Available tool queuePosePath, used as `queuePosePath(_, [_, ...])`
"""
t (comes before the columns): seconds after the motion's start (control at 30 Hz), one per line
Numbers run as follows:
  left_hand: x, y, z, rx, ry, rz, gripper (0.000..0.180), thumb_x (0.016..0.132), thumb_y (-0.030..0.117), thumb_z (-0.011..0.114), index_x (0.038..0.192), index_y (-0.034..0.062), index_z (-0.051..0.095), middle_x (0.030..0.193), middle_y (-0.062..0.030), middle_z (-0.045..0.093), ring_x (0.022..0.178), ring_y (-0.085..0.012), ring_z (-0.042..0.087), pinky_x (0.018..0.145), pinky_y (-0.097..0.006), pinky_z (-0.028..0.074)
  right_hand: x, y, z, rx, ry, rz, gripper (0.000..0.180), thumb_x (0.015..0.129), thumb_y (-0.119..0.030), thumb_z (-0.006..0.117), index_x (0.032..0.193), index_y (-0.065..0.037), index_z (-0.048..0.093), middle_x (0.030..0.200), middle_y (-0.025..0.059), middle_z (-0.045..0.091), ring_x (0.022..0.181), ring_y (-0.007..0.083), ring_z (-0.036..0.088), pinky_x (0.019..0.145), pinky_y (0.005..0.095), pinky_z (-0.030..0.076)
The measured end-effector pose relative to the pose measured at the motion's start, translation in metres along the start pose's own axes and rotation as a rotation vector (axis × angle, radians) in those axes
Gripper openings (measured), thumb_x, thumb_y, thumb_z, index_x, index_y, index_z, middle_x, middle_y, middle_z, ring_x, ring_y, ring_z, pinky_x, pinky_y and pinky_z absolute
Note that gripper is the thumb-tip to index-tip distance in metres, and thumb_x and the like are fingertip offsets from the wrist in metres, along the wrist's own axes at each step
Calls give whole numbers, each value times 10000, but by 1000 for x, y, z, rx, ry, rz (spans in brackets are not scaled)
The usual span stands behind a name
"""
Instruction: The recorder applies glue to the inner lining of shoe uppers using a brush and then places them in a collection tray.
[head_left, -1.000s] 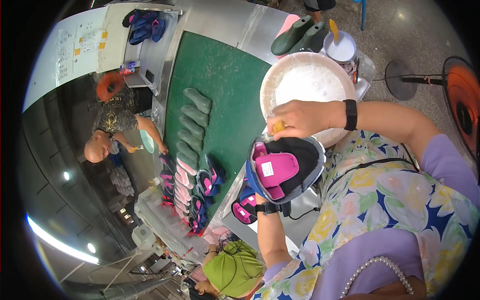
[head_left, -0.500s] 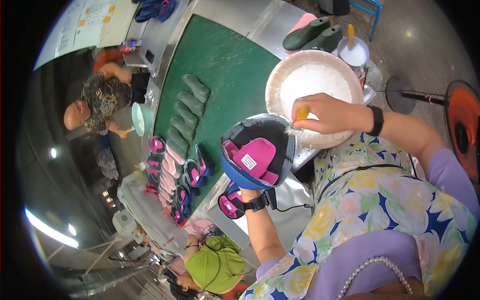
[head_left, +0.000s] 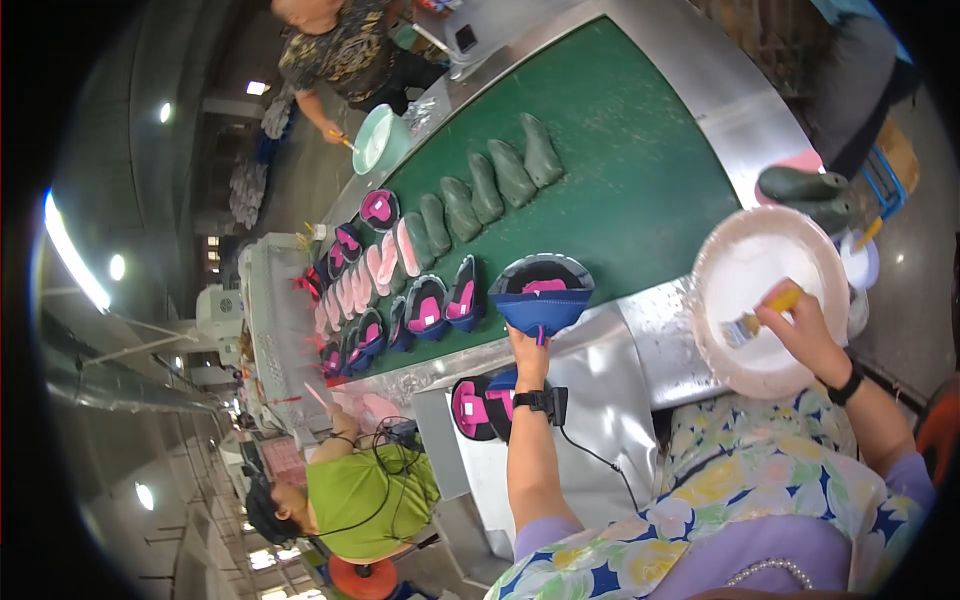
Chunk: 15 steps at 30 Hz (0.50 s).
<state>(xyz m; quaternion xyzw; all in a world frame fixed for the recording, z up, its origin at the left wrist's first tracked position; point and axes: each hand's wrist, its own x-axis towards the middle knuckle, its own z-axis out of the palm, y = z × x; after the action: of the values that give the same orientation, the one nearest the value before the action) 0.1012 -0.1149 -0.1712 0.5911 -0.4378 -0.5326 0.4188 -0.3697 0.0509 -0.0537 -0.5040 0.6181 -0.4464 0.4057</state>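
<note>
My left hand (head_left: 527,352) is closed on the heel end of a blue shoe upper (head_left: 540,310), held over the near edge of the green belt. The upper's dark lining faces up, with pink showing inside. In my right hand (head_left: 805,335) is a flat brush (head_left: 742,329) with a yellow handle, its bristles pointing left over the white liquid. That liquid lies in a wide pale basin (head_left: 712,262). Below my left hand, more blue-and-pink shoe uppers (head_left: 470,408) rest on a white surface beside my forearm.
On the green belt (head_left: 640,130), green shoe lasts (head_left: 512,175), pink soles (head_left: 388,258) and blue-and-pink uppers (head_left: 427,305) lie in rows. Dark lasts (head_left: 800,184) and a small pot (head_left: 858,262) stand beyond the basin. Two co-workers are at the left; another person stands at the far right.
My right hand has taken the brush from the upper's rim to over the basin. My left hand has moved the upper away from the basin and tilted it. The view has turned.
</note>
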Motion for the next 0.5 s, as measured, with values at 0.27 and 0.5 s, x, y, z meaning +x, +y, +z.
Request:
queuePosePath(0.27, [106,-14,-5,-362,47,-15,515,962,15,497,1432,154,340,1346,-91,499,1166,-258,568,883,-433,552,20,2,22,90,-63,232,98,903,-44,643,957,-21,565,880,30,598,827,90,590,758,240,467])
queuePosePath(0.5, [131,-42,-10,-462,5,-82,482,933,-62,477,1373,123,410,1256,-103,559,1105,-269,599,871,-422,556,25,3,27,63,-67,289,108,905,-43,635,977,-31,556,909,34,604,873,101,593,805,242,467])
